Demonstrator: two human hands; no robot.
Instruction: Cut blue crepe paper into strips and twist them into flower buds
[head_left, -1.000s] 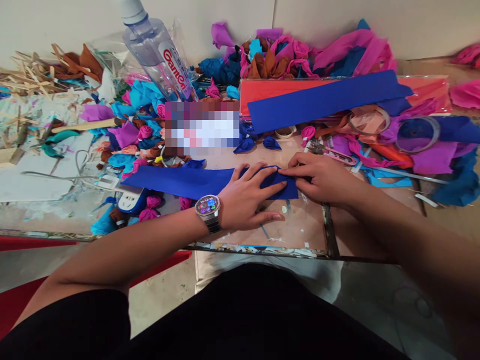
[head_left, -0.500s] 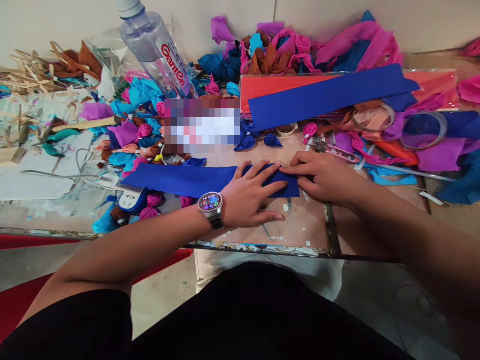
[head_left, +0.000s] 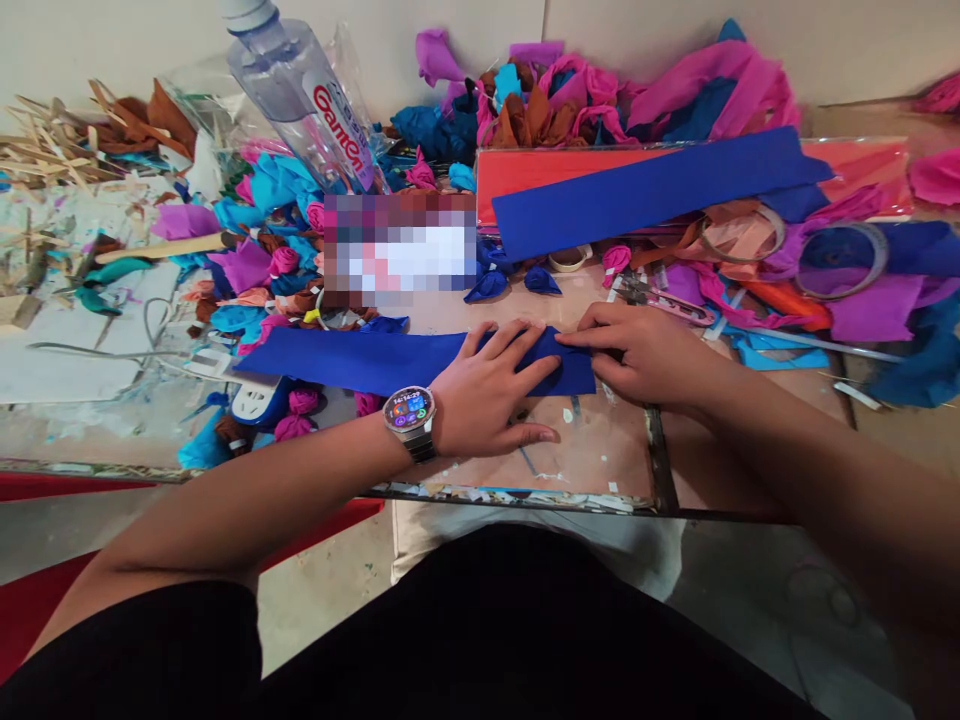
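A long dark-blue strip of crepe-like paper (head_left: 337, 357) lies flat across the table in front of me. My left hand (head_left: 495, 390), with a smartwatch (head_left: 409, 415) on its wrist, presses on the strip with its fingers spread. At the strip's right part, my right hand (head_left: 634, 350) has its thumb and fingers pinched together, the tips touching the blue paper near its upper edge. Whatever sits between those fingertips is too small or hidden to make out. Small twisted blue paper pieces (head_left: 541, 280) lie just above the strip.
Another blue strip (head_left: 660, 190) rests on a red packet (head_left: 870, 175) behind my hands. A water bottle (head_left: 300, 100) stands at the back left. Around lie a pink utility knife (head_left: 682, 308), tape rolls (head_left: 879, 262), a power socket (head_left: 259, 402), wooden sticks (head_left: 45, 145) and crumpled coloured paper (head_left: 600, 90).
My left hand has slid slightly left along the blue strip, its fingers still spread. The right hand has barely moved, so the gap between the two hands is a little wider.
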